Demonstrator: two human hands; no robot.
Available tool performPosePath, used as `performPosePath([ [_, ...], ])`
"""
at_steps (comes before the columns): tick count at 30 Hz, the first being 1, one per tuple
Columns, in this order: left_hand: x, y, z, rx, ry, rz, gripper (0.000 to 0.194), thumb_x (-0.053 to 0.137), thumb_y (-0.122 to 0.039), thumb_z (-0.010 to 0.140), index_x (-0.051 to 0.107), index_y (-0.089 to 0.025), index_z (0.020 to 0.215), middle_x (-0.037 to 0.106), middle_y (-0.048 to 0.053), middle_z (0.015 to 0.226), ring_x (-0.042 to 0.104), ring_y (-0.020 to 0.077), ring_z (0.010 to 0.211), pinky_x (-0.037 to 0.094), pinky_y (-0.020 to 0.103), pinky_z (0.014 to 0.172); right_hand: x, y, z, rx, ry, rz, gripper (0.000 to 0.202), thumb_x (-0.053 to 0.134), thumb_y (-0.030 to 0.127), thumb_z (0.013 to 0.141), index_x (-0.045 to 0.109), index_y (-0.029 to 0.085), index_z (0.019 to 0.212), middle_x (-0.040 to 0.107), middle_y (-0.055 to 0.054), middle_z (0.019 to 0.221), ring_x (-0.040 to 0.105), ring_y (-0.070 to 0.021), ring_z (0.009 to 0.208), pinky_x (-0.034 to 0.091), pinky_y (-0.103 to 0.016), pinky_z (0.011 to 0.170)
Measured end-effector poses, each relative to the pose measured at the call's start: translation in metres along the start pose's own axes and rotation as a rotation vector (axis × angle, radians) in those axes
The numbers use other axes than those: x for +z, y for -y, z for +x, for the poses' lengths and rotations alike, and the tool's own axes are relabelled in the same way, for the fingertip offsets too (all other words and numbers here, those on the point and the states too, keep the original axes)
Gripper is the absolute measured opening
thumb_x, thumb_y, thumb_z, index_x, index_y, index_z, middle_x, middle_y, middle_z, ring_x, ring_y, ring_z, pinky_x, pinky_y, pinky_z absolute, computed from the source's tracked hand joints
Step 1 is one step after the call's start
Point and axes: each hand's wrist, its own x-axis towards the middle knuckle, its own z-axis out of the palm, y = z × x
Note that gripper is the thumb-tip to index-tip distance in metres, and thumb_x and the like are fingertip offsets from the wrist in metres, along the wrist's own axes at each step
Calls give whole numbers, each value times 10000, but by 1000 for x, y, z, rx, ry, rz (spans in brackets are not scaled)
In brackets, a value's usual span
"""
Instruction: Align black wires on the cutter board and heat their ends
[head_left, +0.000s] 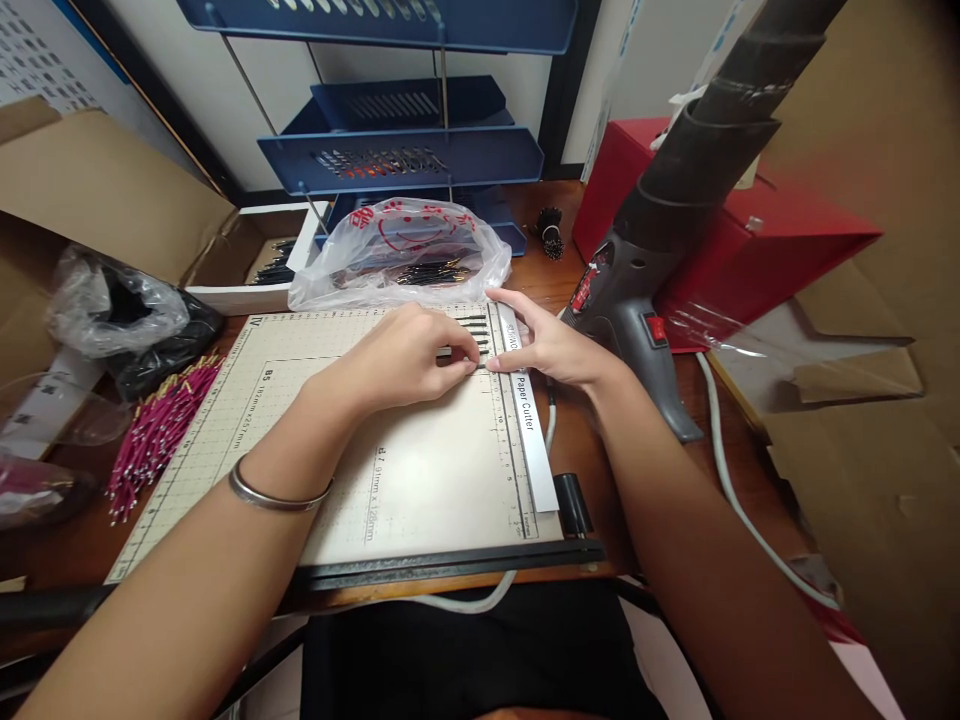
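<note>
A cream paper cutter board (pixel 442 470) with printed grid lines lies on the wooden table. Several short black pieces (pixel 474 328) lie in parallel near its upper right edge. My left hand (pixel 420 355) is over the board, thumb and fingers pinched on a small dark piece just below that row. My right hand (pixel 551 345) rests at the white "Paper Cutter" strip (pixel 534 440), thumb tip close to the same piece, index finger stretched up along the strip. Its thumb and index finger are spread apart.
A grey heat gun (pixel 637 300) stands right of the board, before a red box (pixel 780 235). Behind are a clear plastic bag (pixel 405 250) and blue tray rack (pixel 405 160). Magenta wires (pixel 161 430) lie left. A grey cable (pixel 724 480) runs along the right.
</note>
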Motion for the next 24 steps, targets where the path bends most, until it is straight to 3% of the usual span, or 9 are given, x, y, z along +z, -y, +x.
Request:
performPosePath([
  [6,-1,0,0,-3,-2,-60,197,686,-219,941,881,-194,955,865,54,894,745,201,758,497,330,769,1,0,-1,6,-17,-52,1272,963,413,630,361,153,1720,455,-160,1740,456,-377,1615,339,-520,1409],
  [16,0,-1,2,-9,5,4,174,710,-217,941,882,-201,966,866,50,908,743,209,780,483,331,784,-3,-6,2,-13,-6,-63,1267,984,428,647,359,228,1731,398,-125,1790,390,-376,1670,272,-539,1444],
  [24,1,1,2,-35,1,-26,191,691,-242,944,877,-199,956,857,51,885,726,207,779,471,333,791,0,-2,1,-9,-20,-85,1289,961,430,631,341,177,1733,387,-151,1791,391,-392,1661,260,-540,1441],
])
